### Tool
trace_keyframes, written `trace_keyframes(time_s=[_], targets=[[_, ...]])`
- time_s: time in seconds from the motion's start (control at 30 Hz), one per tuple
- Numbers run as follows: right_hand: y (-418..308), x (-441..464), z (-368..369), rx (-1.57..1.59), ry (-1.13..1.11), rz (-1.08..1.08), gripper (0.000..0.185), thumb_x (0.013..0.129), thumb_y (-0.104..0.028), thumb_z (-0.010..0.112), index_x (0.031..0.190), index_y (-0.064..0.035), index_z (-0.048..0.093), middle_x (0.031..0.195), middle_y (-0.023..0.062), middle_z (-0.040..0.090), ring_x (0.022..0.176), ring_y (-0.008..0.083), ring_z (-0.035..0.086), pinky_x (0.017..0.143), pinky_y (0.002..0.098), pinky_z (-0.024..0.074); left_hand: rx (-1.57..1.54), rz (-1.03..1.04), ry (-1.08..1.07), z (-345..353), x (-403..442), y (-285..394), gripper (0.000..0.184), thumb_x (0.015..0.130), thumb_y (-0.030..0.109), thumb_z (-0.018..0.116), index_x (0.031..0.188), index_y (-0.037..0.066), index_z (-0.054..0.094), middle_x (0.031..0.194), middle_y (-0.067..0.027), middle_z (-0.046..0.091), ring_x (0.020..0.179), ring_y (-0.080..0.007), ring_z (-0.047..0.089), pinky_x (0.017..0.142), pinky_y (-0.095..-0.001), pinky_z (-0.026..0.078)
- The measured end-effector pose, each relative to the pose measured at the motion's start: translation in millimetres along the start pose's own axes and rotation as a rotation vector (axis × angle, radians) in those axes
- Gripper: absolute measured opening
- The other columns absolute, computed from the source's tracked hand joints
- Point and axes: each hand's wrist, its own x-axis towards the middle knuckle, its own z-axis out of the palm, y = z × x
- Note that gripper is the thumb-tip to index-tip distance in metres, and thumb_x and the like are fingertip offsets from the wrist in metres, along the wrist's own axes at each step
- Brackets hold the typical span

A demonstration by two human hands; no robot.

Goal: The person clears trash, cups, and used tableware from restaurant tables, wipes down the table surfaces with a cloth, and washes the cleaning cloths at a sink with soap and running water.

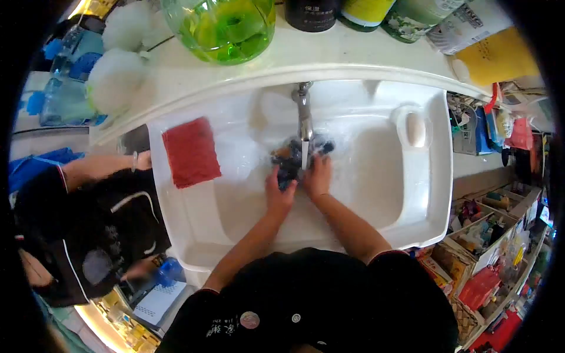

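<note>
Under the running faucet [304, 115], a dark, wet, crumpled cloth [288, 157] lies in the white sink [235, 203]. My left hand [279, 193] grips its near left side, thumb and fingers curled about it. From the right, my right hand [318, 175] holds the cloth's other side, fingers bent over it beside the water stream. Water splashes around the fingertips and partly hides them. The cloth's exact kind cannot be made out.
A red cloth [192, 152] is spread at the sink's left. Soap [416, 129] sits in the right-hand recess. A bottle of green liquid [220, 29] and other bottles line the shelf above. Another person [88, 229] in dark clothes stands at the left, one hand near the sink edge.
</note>
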Motion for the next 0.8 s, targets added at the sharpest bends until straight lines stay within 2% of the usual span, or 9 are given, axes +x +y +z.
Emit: trace_keyframes(time_s=[0.03, 0.1, 0.2, 0.33, 0.5, 0.63, 0.7, 0.77, 0.8], targets=[[-22, -13, 8, 0.327, 0.007, 0.103, 0.046, 0.070, -0.015, 0.065, 0.114, -0.0061, 0.051, 0.117, 0.0217, 0.046, 0.104, 0.0386, 0.046, 0.086, 0.0428, 0.0401, -0.005, 0.012, 0.001, 7, 4, 6, 0.060, 0.076, 0.023, 0.064, 0.127, 0.006, 0.038, 0.127, -0.0190, 0.039, 0.116, -0.0327, 0.038, 0.097, -0.0413, 0.031], [-61, -35, -7, 0.610, -0.068, 0.167, 0.039, 0.074, -0.012, 0.061, 0.111, -0.0039, 0.051, 0.109, 0.0236, 0.051, 0.098, 0.0394, 0.051, 0.084, 0.0417, 0.0418, -1.237, -0.721, -0.057, 12, 16, 24, 0.048, 0.084, 0.034, 0.055, 0.122, 0.007, 0.043, 0.115, -0.0149, 0.049, 0.105, -0.0284, 0.048, 0.092, -0.0398, 0.037], [-103, -64, -57, 0.542, -0.195, -0.166, 0.034, 0.077, -0.014, 0.061, 0.108, -0.0032, 0.052, 0.100, 0.0214, 0.056, 0.095, 0.0367, 0.054, 0.081, 0.0393, 0.0441, -1.481, -0.699, -0.520, -28, 47, 36, 0.045, 0.086, 0.042, 0.049, 0.115, 0.007, 0.048, 0.104, -0.0112, 0.056, 0.095, -0.0239, 0.054, 0.084, -0.0376, 0.043], [-104, -63, -44, 0.310, -0.073, -0.696, 0.020, 0.074, -0.018, 0.066, 0.086, -0.0045, 0.056, 0.088, 0.0146, 0.058, 0.081, 0.0349, 0.056, 0.067, 0.0401, 0.0462, -1.216, -0.795, -0.406, -17, 47, 27, 0.034, 0.085, 0.033, 0.049, 0.103, 0.005, 0.055, 0.094, -0.0117, 0.059, 0.086, -0.0243, 0.057, 0.079, -0.0368, 0.046], [-71, -7, -39, 0.123, -0.089, -0.150, 0.017, 0.081, -0.021, 0.054, 0.074, -0.0057, 0.057, 0.077, 0.0167, 0.058, 0.076, 0.0353, 0.056, 0.067, 0.0440, 0.0447, -0.333, -0.711, -0.135, -12, 23, 67, 0.033, 0.083, 0.030, 0.048, 0.097, 0.001, 0.057, 0.095, -0.0123, 0.058, 0.090, -0.0239, 0.054, 0.080, -0.0356, 0.043], [-90, -66, -40, 0.207, -0.023, -0.529, 0.015, 0.079, -0.023, 0.055, 0.081, -0.0086, 0.060, 0.076, 0.0145, 0.059, 0.075, 0.0344, 0.056, 0.068, 0.0441, 0.0456, -1.356, -0.263, -0.575, 14, 26, -46, 0.033, 0.087, 0.034, 0.045, 0.105, 0.007, 0.052, 0.100, -0.0067, 0.056, 0.092, -0.0172, 0.052, 0.078, -0.0323, 0.044], [-82, -62, -38, 0.188, -0.043, -0.547, 0.016, 0.079, -0.022, 0.056, 0.086, -0.0083, 0.060, 0.079, 0.0155, 0.058, 0.077, 0.0351, 0.055, 0.069, 0.0439, 0.0442, -1.391, -0.232, -0.646, 20, 24, -53, 0.034, 0.089, 0.033, 0.043, 0.107, 0.006, 0.051, 0.105, -0.0075, 0.055, 0.094, -0.0177, 0.053, 0.077, -0.0322, 0.044], [-69, -20, -44, 0.062, -0.188, -0.169, 0.014, 0.080, -0.018, 0.055, 0.089, -0.0082, 0.059, 0.081, 0.0154, 0.057, 0.080, 0.0351, 0.054, 0.073, 0.0420, 0.0432, -0.957, -0.470, -0.547, 7, 27, -13, 0.034, 0.090, 0.031, 0.042, 0.110, 0.005, 0.050, 0.108, -0.0083, 0.055, 0.095, -0.0181, 0.054, 0.077, -0.0318, 0.045], [-47, 0, -53, 0.012, -0.149, -0.349, 0.011, 0.081, -0.017, 0.054, 0.085, -0.0084, 0.058, 0.083, 0.0150, 0.056, 0.079, 0.0347, 0.054, 0.070, 0.0405, 0.0440, -0.493, -0.699, -0.394, -14, 22, 41, 0.034, 0.090, 0.030, 0.043, 0.112, 0.005, 0.050, 0.108, -0.0087, 0.055, 0.095, -0.0184, 0.055, 0.077, -0.0315, 0.046]])
